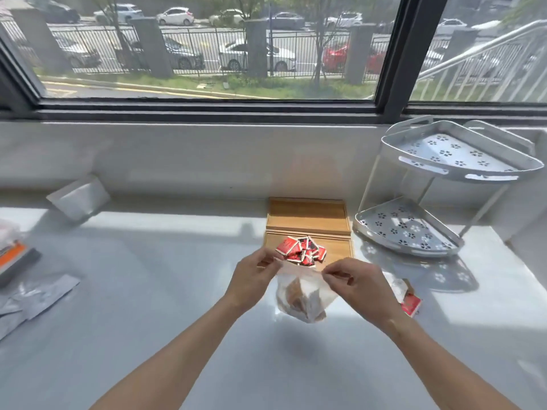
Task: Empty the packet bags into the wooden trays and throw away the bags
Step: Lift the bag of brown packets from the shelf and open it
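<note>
My left hand (251, 276) and my right hand (361, 284) each pinch one side of the top edge of a clear plastic bag (302, 300) with brown packets inside. The bag hangs above the white counter, just in front of the wooden trays. The near wooden tray (340, 250) holds a pile of red packets (302, 250). Behind it, the far wooden tray (307, 216) has nothing in it. A crumpled bag with a red packet (410, 303) lies on the counter to the right of my right hand.
A white two-tier corner rack (444, 187) stands at the right, next to the trays. Flattened silver bags (38, 294) and an orange and grey box (14, 258) lie at the left edge. A white pouch (78, 196) leans against the sill at back left.
</note>
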